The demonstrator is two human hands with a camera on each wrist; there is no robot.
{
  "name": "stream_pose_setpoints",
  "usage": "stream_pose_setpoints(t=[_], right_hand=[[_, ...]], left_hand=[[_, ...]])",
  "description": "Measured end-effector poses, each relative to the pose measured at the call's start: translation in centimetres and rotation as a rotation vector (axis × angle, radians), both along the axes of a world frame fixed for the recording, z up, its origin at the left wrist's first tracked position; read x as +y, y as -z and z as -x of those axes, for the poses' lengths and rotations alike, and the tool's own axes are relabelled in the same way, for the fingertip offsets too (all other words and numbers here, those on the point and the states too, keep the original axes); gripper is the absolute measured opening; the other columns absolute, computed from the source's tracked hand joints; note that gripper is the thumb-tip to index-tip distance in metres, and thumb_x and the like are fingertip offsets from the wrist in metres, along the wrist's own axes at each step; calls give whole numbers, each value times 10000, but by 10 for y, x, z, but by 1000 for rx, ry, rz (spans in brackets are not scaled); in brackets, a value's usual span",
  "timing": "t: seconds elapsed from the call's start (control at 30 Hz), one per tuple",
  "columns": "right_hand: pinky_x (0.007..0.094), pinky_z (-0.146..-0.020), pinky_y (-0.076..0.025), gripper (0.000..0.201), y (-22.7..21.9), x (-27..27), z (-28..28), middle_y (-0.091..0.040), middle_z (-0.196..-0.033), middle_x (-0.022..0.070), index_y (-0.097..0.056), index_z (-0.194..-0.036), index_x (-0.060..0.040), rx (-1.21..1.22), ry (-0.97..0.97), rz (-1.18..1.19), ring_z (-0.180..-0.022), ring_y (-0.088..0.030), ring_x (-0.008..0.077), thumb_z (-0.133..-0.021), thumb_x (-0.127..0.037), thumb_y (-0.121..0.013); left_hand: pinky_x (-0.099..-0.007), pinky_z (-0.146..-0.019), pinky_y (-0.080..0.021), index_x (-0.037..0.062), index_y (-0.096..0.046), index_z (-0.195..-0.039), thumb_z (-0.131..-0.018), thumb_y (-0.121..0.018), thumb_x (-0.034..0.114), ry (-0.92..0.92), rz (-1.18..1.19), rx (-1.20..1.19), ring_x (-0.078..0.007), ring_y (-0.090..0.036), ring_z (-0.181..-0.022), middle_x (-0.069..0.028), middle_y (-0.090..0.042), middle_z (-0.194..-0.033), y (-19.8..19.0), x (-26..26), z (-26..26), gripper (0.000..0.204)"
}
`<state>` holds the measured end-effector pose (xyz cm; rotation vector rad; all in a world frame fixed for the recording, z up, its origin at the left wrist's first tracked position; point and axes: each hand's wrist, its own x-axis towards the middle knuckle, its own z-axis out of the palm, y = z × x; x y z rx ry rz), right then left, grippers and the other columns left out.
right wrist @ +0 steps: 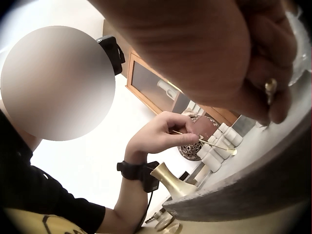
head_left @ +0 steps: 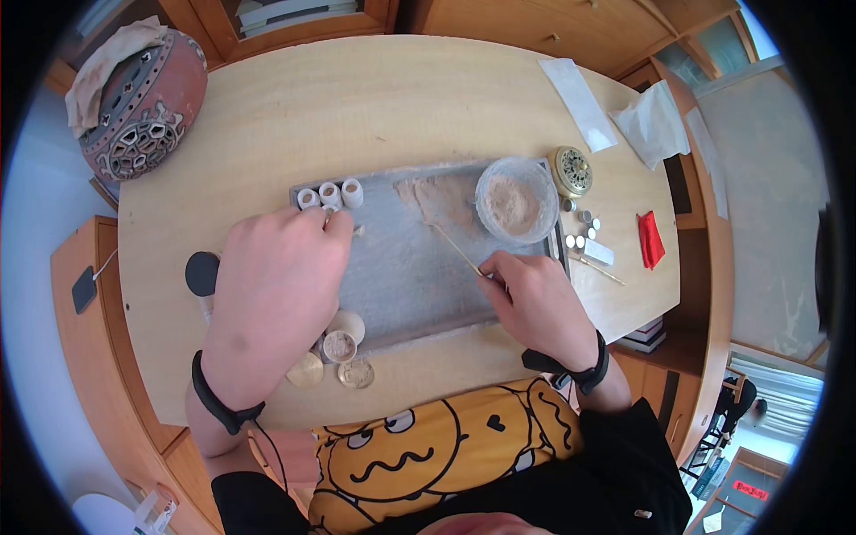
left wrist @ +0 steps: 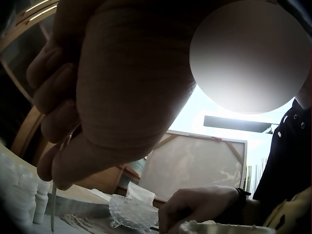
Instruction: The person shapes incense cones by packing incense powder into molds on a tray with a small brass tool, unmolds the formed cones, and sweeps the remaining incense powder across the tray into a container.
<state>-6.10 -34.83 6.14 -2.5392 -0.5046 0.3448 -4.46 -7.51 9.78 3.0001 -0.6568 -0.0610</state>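
Observation:
My left hand (head_left: pixel 276 281) pinches a thin spoon (right wrist: pixel 220 147) with a small flat tip, over the left part of the grey tray (head_left: pixel 401 290). Close beyond its fingers, several small white bottles (head_left: pixel 352 193) stand in the tray's far left corner; the hand hides some of them from the head camera. On the right, my right hand (head_left: pixel 546 301) grips a slender gold stick (head_left: pixel 462 250) by one end. Its other end reaches a patch of brown powder (head_left: pixel 437 196) on the tray. Beside that patch sits a clear bowl (head_left: pixel 484 209) of pale powder.
A gold vase-shaped container (right wrist: pixel 173 181) stands at the tray's near left corner, by two round gold pieces (head_left: pixel 357 374). A black-topped jar (head_left: pixel 202 274) is left of it. Rightward lie a gold pierced burner (head_left: pixel 571 171), small containers and red cloth (head_left: pixel 651 239). A clay pot (head_left: pixel 178 85) stands far left.

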Motion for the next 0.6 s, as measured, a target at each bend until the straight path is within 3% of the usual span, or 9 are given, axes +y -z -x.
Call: stream_pose_setpoints(t=[0.37, 0.6], right_hand=[[462, -601, -540, 110, 21, 32, -19, -666, -723, 186, -608, -846, 8, -219, 24, 122, -643, -656, 396, -882, -85, -656], [455, -570, -538, 131, 24, 34, -20, -659, -710, 174, -595, -839, 2, -226, 25, 159, -627, -655, 387, -887, -103, -657]], left_hand=[[-437, -655, -496, 45, -621, -838, -847, -693, 143, 3, 10, -15, -303, -643, -732, -97, -613, -730, 1, 1, 0, 122], [-434, -644, -497, 42, -614, -825, -841, -694, 137, 25, 6, -27, -303, -645, -724, -99, -614, -725, 0, -2, -1, 125]])
